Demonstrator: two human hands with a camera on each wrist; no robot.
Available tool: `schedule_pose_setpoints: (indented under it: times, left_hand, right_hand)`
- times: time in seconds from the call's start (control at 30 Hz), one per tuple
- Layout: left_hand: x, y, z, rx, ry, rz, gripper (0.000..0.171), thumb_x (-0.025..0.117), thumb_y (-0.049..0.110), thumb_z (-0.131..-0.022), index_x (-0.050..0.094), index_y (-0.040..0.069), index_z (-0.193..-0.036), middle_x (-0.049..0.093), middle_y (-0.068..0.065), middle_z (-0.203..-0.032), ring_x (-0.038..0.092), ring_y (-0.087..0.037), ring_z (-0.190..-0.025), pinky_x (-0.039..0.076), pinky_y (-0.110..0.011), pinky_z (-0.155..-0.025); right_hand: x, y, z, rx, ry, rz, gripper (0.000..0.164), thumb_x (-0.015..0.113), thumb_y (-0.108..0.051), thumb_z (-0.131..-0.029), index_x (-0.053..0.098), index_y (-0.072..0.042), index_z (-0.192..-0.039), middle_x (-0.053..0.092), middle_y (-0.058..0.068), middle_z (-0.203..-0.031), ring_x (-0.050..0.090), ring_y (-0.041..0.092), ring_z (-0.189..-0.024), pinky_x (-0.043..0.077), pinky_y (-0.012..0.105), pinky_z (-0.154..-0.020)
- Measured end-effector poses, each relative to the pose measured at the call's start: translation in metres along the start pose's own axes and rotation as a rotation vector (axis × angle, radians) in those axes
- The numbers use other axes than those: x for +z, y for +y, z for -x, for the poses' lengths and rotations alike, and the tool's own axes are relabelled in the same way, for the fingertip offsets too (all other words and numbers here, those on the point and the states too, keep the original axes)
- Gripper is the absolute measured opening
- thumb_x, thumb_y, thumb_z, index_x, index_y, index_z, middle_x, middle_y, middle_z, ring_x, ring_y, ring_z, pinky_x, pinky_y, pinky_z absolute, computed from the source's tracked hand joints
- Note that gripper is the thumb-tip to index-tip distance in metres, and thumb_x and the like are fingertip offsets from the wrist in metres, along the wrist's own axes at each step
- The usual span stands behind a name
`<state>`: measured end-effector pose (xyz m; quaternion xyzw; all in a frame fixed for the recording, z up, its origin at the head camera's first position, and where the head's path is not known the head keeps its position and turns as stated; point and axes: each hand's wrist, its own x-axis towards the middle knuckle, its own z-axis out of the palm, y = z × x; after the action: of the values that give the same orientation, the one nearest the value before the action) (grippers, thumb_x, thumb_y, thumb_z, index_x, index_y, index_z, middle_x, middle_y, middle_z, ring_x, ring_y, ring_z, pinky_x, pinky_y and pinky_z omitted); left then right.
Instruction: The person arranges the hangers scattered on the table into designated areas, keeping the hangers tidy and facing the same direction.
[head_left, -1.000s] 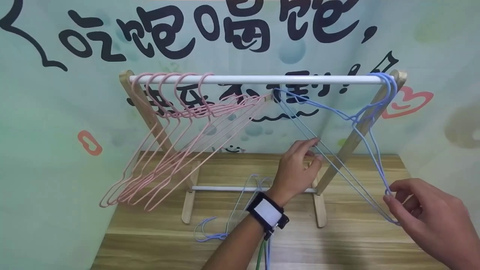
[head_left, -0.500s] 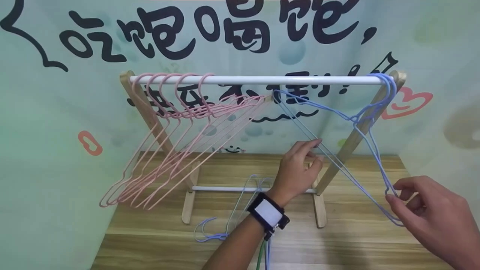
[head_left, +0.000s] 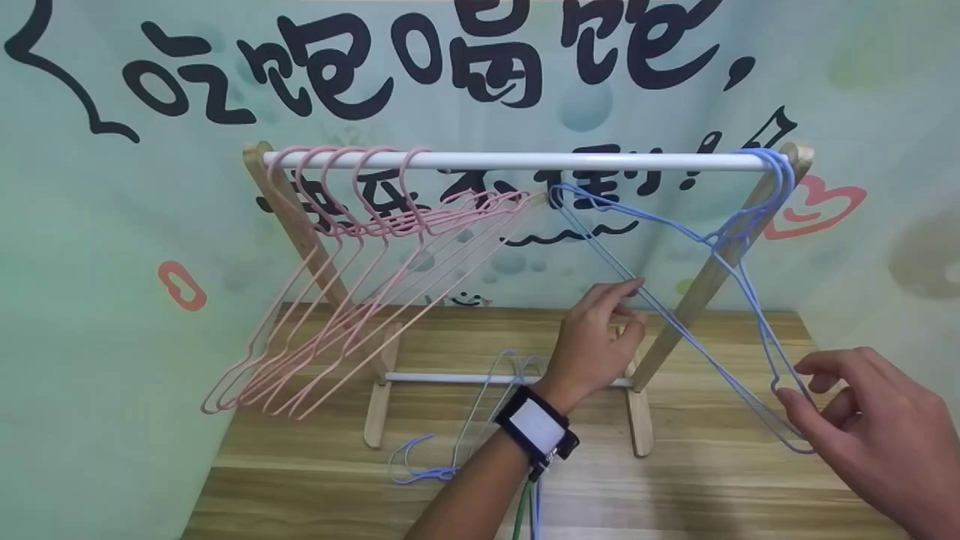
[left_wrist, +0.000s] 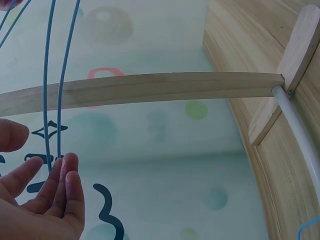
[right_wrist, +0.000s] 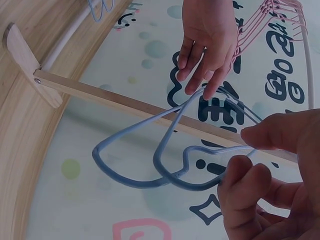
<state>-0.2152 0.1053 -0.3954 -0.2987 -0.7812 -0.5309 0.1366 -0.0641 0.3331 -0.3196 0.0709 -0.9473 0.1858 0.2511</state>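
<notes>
Blue clothes hangers [head_left: 670, 217] hang together by their hooks at the right end of a white rail [head_left: 495, 160]. My left hand [head_left: 596, 337] reaches in below them, its fingertips touching their slanting bottom wires; in the left wrist view its thumb stands apart from the fingers [left_wrist: 70, 192]. At the hangers' near ends, my right hand [head_left: 874, 420] has its thumb and curled forefinger around the shoulder wires. The right wrist view shows two rounded hanger corners [right_wrist: 127, 182] spread apart near that hand.
Several pink hangers [head_left: 322, 345] hang at the rail's left. The rack's wooden posts [head_left: 686, 307] stand on a wood-grain table [head_left: 720, 465]. More blue hangers [head_left: 424, 474] lie on the table beneath my left arm, beside a green wire [head_left: 521, 510]. A printed backdrop [head_left: 90, 300] is behind.
My right hand has moved slightly right and up. The near ends of the blue hangers have shifted right, and their bottom wires lie closer together by my left hand, which stays put.
</notes>
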Motion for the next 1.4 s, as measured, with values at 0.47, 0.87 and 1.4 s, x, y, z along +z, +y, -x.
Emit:
schedule_pose_setpoints:
  times: [0.47, 0.87, 1.4]
  left_hand:
    - [-0.003, 0.001, 0.001, -0.008, 0.003, 0.031, 0.043, 0.06, 0.021, -0.096, 0.055, 0.013, -0.138, 0.057, 0.001, -0.127, 0.061, -0.009, -0.102, 0.046, -0.013, -0.086]
    - [-0.015, 0.001, 0.008, 0.012, 0.006, 0.018, 0.042, 0.061, 0.019, -0.095, 0.056, 0.016, -0.137, 0.059, 0.002, -0.126, 0.06, -0.004, -0.102, 0.05, -0.018, -0.085]
    - [-0.055, 0.015, 0.034, 0.044, 0.028, -0.004, 0.036, 0.063, 0.018, -0.094, 0.06, 0.014, -0.13, 0.059, 0.003, -0.122, 0.057, -0.002, -0.101, 0.049, -0.021, -0.09]
  right_hand:
    - [-0.001, -0.001, -0.001, 0.076, -0.007, 0.005, 0.034, 0.078, -0.017, -0.081, 0.063, -0.007, -0.109, 0.058, 0.005, -0.094, 0.049, -0.009, -0.051, 0.035, 0.011, -0.047]
    - [-0.004, -0.01, -0.003, 0.037, 0.092, -0.049, 0.046, 0.079, -0.006, -0.074, 0.057, 0.0, -0.113, 0.054, 0.005, -0.1, 0.045, -0.016, -0.05, 0.035, 0.009, -0.049]
    - [0.002, -0.016, -0.017, 0.103, 0.173, -0.11, 0.023, 0.062, -0.003, -0.09, 0.061, 0.002, -0.113, 0.059, -0.001, -0.092, 0.04, -0.009, -0.066, 0.033, 0.008, -0.055]
